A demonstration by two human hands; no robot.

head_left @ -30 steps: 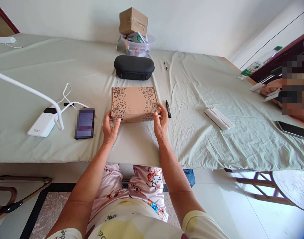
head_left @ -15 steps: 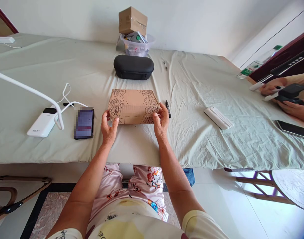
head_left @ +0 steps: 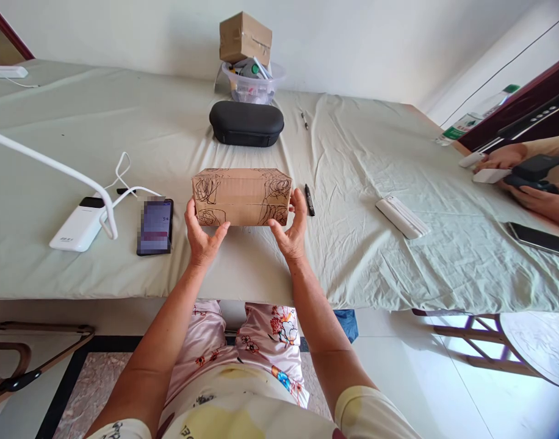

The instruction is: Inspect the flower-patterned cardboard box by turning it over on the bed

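Note:
A brown cardboard box (head_left: 243, 198) with black scribbled swirls near its corners is gripped between my two hands. My left hand (head_left: 204, 238) holds its left end, thumb at the lower front edge. On the opposite end is my right hand (head_left: 291, 235), its thumb likewise at the lower edge and its fingers at the side. The box is tilted so that its front face is turned up to me; its underside is hidden. Just right of my right hand lies a black marker (head_left: 309, 200). Behind the box sits a black zip case (head_left: 246, 124).
Left are a phone (head_left: 154, 227), a white power bank (head_left: 78, 225) and a white curved arm (head_left: 50, 161). A white object (head_left: 401, 216) and a pen (head_left: 304, 121) lie right. At the back, a plastic basin (head_left: 254, 91) bears another box (head_left: 245, 38). Another person's hands (head_left: 536, 198) hold a black device.
My hands have tipped the box toward me, so more of its front face shows and less of its top. Both thumbs have shifted inward along its lower edge.

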